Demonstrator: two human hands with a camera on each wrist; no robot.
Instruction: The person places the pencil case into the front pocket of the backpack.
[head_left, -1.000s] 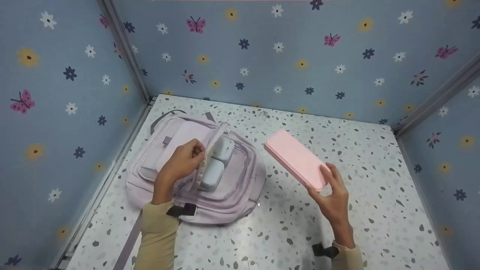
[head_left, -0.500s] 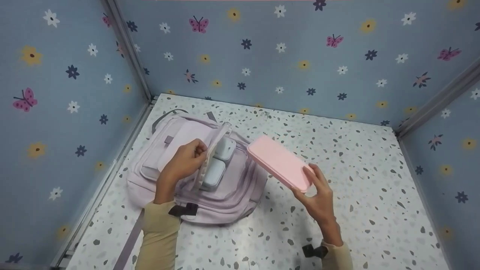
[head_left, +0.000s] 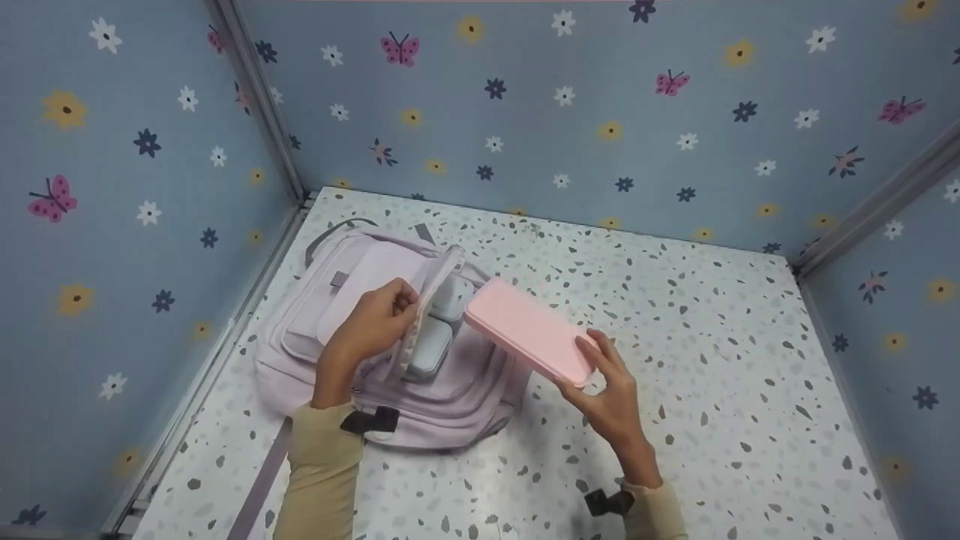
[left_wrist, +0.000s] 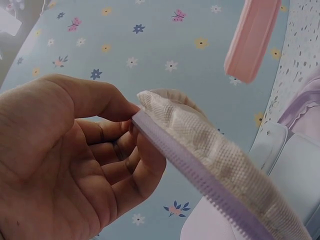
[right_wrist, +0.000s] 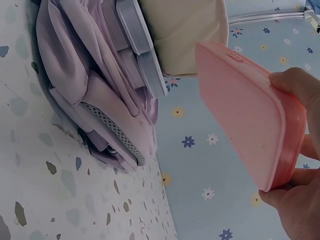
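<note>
A lilac backpack (head_left: 457, 420) lies on its back on the speckled tabletop, its front pocket open. My left hand (head_left: 367, 322) pinches the zipped edge of the pocket flap (left_wrist: 200, 155) between thumb and fingertips, lifting it away from the bag. Inside the pocket sit two pale blue-grey rounded boxes, a nearer box (head_left: 429, 349) and a farther box (head_left: 452, 298). In my right hand (head_left: 611, 397) is a long pink plastic case (right_wrist: 240, 110), gripped at its near end by thumb and fingers. Its far end overlaps the pocket opening in the head view, close beside the boxes.
A purple strap (head_left: 259, 480) trails from the bag toward the front edge. Blue flowered panels, among them the back wall (head_left: 525, 127), enclose the table (head_left: 720, 375) at the back and both sides. Speckled tabletop stretches to the right of the bag.
My right hand has carried the pink plastic case leftward, from over the tabletop to beside the pocket's boxes. The left hand keeps its pinch on the flap, nearly still.
</note>
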